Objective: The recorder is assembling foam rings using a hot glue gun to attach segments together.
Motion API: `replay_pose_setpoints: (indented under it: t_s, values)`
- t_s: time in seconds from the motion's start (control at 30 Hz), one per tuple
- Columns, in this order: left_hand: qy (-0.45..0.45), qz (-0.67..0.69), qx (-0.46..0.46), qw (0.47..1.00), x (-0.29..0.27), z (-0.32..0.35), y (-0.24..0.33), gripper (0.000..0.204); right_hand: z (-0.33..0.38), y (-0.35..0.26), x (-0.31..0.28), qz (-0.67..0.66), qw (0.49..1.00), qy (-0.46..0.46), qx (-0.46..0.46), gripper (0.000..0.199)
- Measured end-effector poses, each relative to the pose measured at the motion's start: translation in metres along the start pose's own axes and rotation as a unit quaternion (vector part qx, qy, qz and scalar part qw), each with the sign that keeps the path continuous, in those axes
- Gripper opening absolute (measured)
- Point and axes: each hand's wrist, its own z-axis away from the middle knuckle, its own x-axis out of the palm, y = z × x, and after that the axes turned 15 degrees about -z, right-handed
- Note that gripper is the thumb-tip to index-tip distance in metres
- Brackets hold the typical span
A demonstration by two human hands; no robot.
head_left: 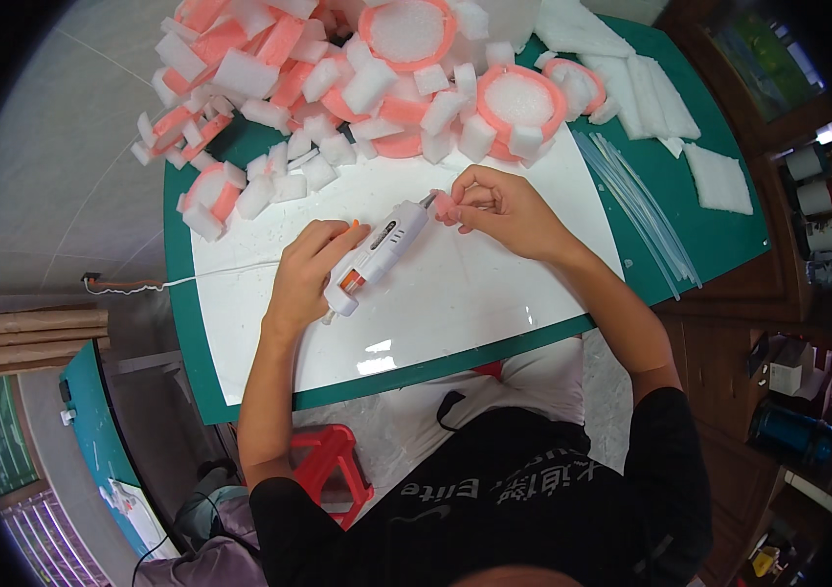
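My left hand (310, 259) is wrapped round a white hot glue gun (383, 249), whose nozzle points up and to the right. Pinched in the fingers of my right hand (502, 207) is a small pink foam piece (444, 206), right at the nozzle tip. Its far side is hidden by my fingers. Both hands are over a white sheet (445, 313) lying on the green table. Beyond them, a big heap of pink foam pieces (279, 39) with white foam blocks (247, 73) covers the far side.
Clear glue sticks (636, 210) lie to the right of the white sheet. White foam sheets (641, 93) rest at the far right of the green table (729, 230). A white cord (225, 275) runs left from the glue gun. A red stool (330, 468) stands below the near edge.
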Motion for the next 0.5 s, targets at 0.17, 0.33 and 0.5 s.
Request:
replay_pose_setpoints:
  t_s: [0.17, 0.33, 0.5]
  values:
    - [-0.001, -0.002, 0.002, 1.0, -0.0002, 0.0, 0.0001, 0.047, -0.0006, -0.0002, -0.0012, -0.012, 1.0, -0.009, 0.0, 0.01]
    - [-0.002, 0.004, 0.002, 1.0, 0.0001, -0.0002, -0.0003, 0.048, -0.0004, -0.0005, -0.002, -0.019, 0.999, -0.019, 0.027, 0.007]
    - [-0.003, 0.002, 0.0, 1.0, 0.0009, 0.0, -0.0007, 0.047, 0.0, 0.0008, -0.0023, -0.022, 0.999, -0.013, 0.024, 0.008]
